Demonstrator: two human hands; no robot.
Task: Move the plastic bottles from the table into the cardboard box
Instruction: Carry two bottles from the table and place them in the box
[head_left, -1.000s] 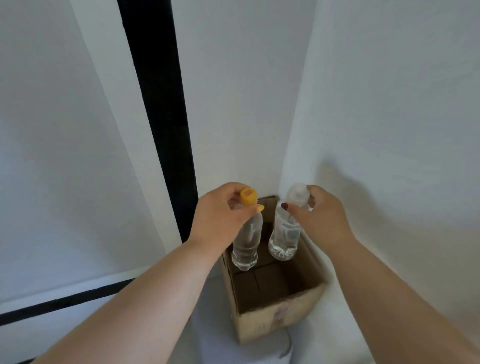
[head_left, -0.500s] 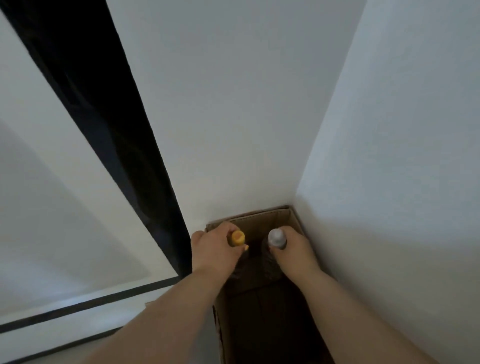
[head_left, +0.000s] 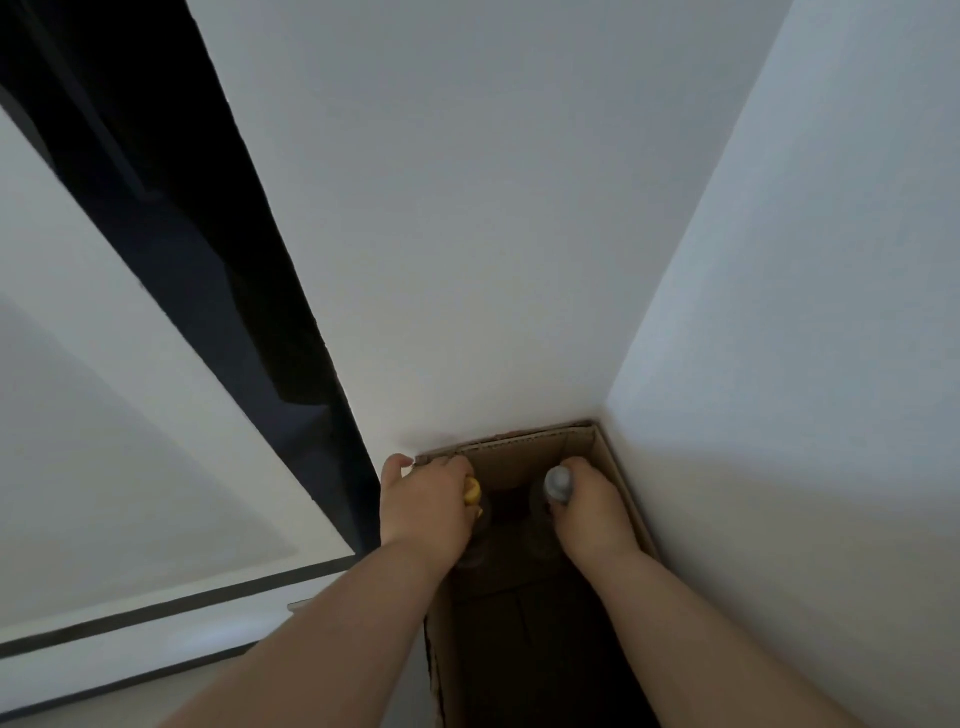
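An open cardboard box (head_left: 524, 451) stands in the corner between two white walls. Both of my hands reach down into it. My left hand (head_left: 423, 506) grips the top of a clear plastic bottle with a yellow cap (head_left: 471, 490), upright at the box's left side. My right hand (head_left: 589, 506) grips a second clear bottle with a white cap (head_left: 558, 483), upright at the right side. The bottles' bodies are dim inside the dark box, and I cannot tell whether they touch its floor.
White walls (head_left: 519, 234) close in behind and to the right of the box. A dark vertical gap (head_left: 218, 270) runs along the left of the back wall. A white panel with a black strip (head_left: 171, 605) lies at the lower left.
Both hands have lowered the two bottles from above the box down into it. The camera has come much closer to the box and now looks steeply down.
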